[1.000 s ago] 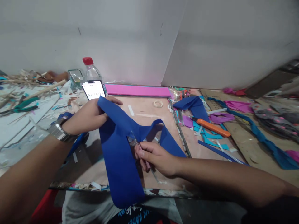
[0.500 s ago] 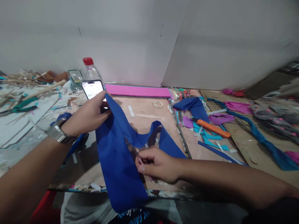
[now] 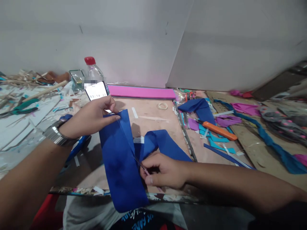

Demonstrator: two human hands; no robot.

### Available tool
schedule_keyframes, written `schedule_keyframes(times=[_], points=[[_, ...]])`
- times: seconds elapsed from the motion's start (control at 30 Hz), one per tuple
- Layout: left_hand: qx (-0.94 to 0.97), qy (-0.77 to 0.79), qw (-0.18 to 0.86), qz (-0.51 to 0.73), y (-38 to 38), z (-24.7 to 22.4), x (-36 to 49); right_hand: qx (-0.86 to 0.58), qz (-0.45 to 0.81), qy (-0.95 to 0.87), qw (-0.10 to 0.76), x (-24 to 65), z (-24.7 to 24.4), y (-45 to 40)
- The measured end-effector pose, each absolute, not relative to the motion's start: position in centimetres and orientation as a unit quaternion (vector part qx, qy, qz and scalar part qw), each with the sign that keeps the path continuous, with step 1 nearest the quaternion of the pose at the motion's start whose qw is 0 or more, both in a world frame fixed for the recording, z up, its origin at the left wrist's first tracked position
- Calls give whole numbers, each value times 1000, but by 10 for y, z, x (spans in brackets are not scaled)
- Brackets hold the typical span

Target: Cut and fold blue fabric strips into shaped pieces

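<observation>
Our left hand (image 3: 93, 114) pinches blue cloth (image 3: 122, 180), this side of the phone (image 3: 96, 90) | our right hand (image 3: 165, 171) grips a slim pink tool (image 3: 145, 171), rightward of the phone | slack cloth could snag its tip

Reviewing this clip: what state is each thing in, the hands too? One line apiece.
Left hand: closed, pinching the blue cloth
Right hand: closed on the pink-handled tool
Blue cloth: upper end held up, lower part hanging
Pink-handled tool: gripped, open or shut unclear
Phone: screen lit, showing digits
Bottle: upright, capped
Pliers: lying down, handles apart
Orange cutter: lying down, blade position unclear
</observation>
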State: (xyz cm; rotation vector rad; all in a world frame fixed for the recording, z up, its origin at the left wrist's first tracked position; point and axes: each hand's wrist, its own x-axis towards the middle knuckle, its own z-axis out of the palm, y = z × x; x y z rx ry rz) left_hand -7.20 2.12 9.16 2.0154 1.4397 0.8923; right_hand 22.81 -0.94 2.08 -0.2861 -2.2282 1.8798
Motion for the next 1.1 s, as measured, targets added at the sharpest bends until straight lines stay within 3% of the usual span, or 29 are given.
schedule_keyframes(times=[0.2,0.4,0.77,1.1], points=[[774,522,225,279,21,92,-73,-163,589,-764,207,225,22,-12],[765,513,265,285,23,89,-74,-206,559,-754,277,222,28,-14],[839,451,275,133,15,112,-80,-279,534,-772,203,221,19,-5],[810,484,262,203,12,117,-89,-257,408,-811,332,224,26,-8]])
